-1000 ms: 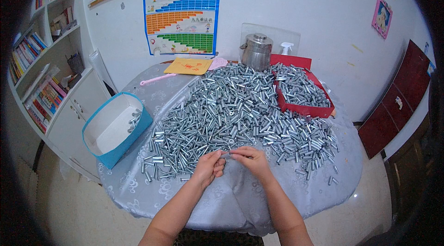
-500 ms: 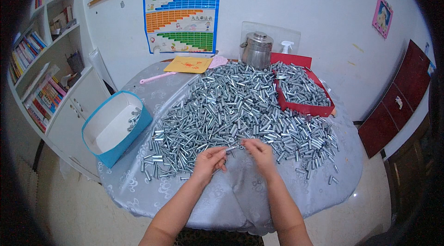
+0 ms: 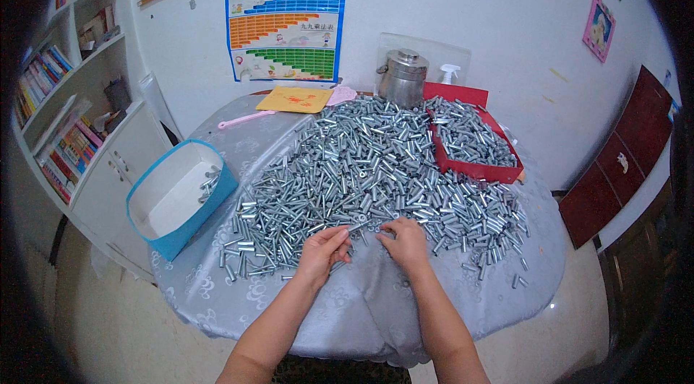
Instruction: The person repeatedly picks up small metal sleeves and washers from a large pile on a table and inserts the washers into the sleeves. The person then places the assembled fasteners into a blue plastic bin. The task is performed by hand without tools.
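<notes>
A broad heap of short silvery metal tubes and pins (image 3: 340,167) covers the middle of the table. At its near edge, my left hand (image 3: 323,252) pinches a slim metal tube (image 3: 358,226) between thumb and fingertips, its free end pointing right. Just across from it, my right hand (image 3: 407,245) has its fingers curled, with thumb and forefinger apart beside loose pieces. Nothing shows between those fingertips, and the palm is hidden.
A blue box (image 3: 163,196) with a few metal pieces stands at the left. The red box (image 3: 473,167) at the back right is full of them. Behind the heap are a steel pot (image 3: 403,80), a yellow envelope (image 3: 295,100) and a pink-handled item (image 3: 247,120).
My right hand has drawn slightly right, away from the tube, and its thumb and forefinger have parted. My left hand keeps the tube, shifted slightly left.
</notes>
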The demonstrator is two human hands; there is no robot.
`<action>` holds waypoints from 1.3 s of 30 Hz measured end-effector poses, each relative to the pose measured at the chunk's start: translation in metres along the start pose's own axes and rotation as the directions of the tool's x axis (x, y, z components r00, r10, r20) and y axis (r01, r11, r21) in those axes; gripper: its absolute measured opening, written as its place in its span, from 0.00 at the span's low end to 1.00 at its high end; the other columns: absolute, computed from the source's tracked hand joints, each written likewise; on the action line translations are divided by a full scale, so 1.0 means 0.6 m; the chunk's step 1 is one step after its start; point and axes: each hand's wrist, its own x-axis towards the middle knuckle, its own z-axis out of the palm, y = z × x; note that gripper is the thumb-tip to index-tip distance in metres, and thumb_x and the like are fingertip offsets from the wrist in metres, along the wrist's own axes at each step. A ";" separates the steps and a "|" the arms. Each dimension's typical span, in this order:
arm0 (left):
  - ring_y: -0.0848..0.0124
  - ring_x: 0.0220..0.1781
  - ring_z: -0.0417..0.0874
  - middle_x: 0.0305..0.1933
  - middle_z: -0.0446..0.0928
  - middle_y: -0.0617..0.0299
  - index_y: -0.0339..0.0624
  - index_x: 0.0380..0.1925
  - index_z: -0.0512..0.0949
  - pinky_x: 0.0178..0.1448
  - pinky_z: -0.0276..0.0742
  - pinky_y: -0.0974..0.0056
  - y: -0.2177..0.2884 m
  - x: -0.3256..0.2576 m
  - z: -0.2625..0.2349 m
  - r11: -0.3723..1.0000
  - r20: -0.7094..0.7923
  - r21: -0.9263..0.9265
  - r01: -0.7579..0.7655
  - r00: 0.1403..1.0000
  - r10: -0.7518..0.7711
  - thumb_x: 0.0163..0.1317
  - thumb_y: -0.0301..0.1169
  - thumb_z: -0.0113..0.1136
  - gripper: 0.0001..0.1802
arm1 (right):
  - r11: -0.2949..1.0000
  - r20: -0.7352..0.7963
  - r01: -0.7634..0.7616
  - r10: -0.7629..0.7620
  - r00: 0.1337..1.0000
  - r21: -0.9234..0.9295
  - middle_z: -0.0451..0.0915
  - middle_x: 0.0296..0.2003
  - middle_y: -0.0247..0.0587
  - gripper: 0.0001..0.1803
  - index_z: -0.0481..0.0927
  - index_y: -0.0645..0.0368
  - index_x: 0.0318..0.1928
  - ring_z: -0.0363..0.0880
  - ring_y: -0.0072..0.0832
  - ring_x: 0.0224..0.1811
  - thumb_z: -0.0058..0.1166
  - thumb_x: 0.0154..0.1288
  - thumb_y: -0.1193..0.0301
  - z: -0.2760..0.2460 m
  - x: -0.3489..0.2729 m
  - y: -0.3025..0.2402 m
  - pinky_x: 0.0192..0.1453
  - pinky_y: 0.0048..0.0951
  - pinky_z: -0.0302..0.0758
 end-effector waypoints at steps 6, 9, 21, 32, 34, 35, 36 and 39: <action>0.78 0.21 0.71 0.27 0.75 0.60 0.31 0.40 0.74 0.26 0.76 0.69 -0.003 0.002 -0.002 1.000 0.015 0.015 0.004 1.000 -0.005 0.58 0.28 0.55 0.13 | 1.000 0.010 0.014 -0.014 1.000 -0.004 0.76 0.27 0.39 0.12 0.81 0.55 0.29 0.73 0.37 0.36 0.62 0.42 0.64 0.016 0.007 0.002 0.42 0.35 0.69; 0.77 0.21 0.71 0.27 0.75 0.60 0.30 0.40 0.73 0.26 0.76 0.69 -0.003 0.002 -0.004 1.000 0.000 0.014 0.006 1.000 -0.006 0.58 0.28 0.55 0.13 | 1.000 0.017 -0.004 0.004 1.000 -0.013 0.77 0.28 0.39 0.12 0.81 0.57 0.30 0.74 0.33 0.34 0.62 0.44 0.66 0.007 0.007 -0.006 0.40 0.30 0.69; 0.76 0.17 0.70 0.21 0.72 0.62 0.32 0.30 0.75 0.23 0.74 0.68 -0.007 0.002 -0.002 0.994 0.000 0.100 0.044 0.999 -0.044 0.58 0.31 0.55 0.10 | 0.622 0.111 -0.122 0.056 0.992 0.774 0.78 0.32 0.32 0.11 0.79 0.60 0.38 0.73 0.19 0.33 0.58 0.51 0.75 -0.023 -0.003 -0.043 0.39 0.20 0.68; 0.77 0.16 0.68 0.18 0.70 0.63 0.33 0.26 0.75 0.22 0.76 0.67 0.001 -0.002 0.003 0.972 0.016 0.236 -0.010 1.000 0.007 0.60 0.33 0.54 0.12 | 0.709 0.249 -0.202 0.039 0.968 0.676 0.77 0.31 0.34 0.11 0.78 0.60 0.37 0.73 0.19 0.33 0.58 0.52 0.74 -0.024 -0.010 -0.038 0.38 0.20 0.68; 0.77 0.15 0.68 0.18 0.70 0.63 0.33 0.26 0.75 0.21 0.76 0.67 -0.002 0.000 -0.001 0.967 0.036 0.253 -0.034 0.999 0.026 0.60 0.33 0.53 0.13 | 0.710 0.212 -0.154 0.007 0.977 0.687 0.77 0.30 0.34 0.11 0.78 0.60 0.37 0.73 0.20 0.32 0.58 0.52 0.73 -0.023 -0.010 -0.039 0.36 0.21 0.68; 0.77 0.15 0.68 0.17 0.70 0.63 0.32 0.26 0.75 0.21 0.76 0.67 -0.003 0.000 -0.002 0.964 0.046 0.261 -0.047 0.998 0.036 0.60 0.33 0.53 0.13 | 0.721 0.157 -0.083 -0.037 0.987 0.688 0.77 0.29 0.34 0.11 0.77 0.60 0.37 0.73 0.22 0.31 0.58 0.52 0.73 -0.022 -0.010 -0.040 0.35 0.21 0.68; 0.77 0.15 0.68 0.17 0.70 0.63 0.32 0.26 0.75 0.21 0.76 0.67 -0.001 -0.001 -0.002 0.965 0.033 0.259 -0.033 0.999 0.025 0.60 0.33 0.52 0.13 | 0.729 0.103 -0.011 -0.081 0.991 0.684 0.77 0.29 0.34 0.11 0.77 0.60 0.37 0.74 0.23 0.31 0.58 0.52 0.73 -0.021 -0.010 -0.041 0.33 0.22 0.68; 0.77 0.15 0.68 0.16 0.69 0.64 0.30 0.27 0.75 0.20 0.75 0.67 0.003 -0.003 0.001 0.965 0.001 0.261 -0.001 1.000 0.001 0.61 0.34 0.51 0.15 | 0.781 -0.017 0.141 -0.166 0.986 0.609 0.77 0.29 0.36 0.10 0.77 0.61 0.37 0.74 0.26 0.30 0.55 0.55 0.71 -0.025 -0.010 -0.050 0.33 0.24 0.68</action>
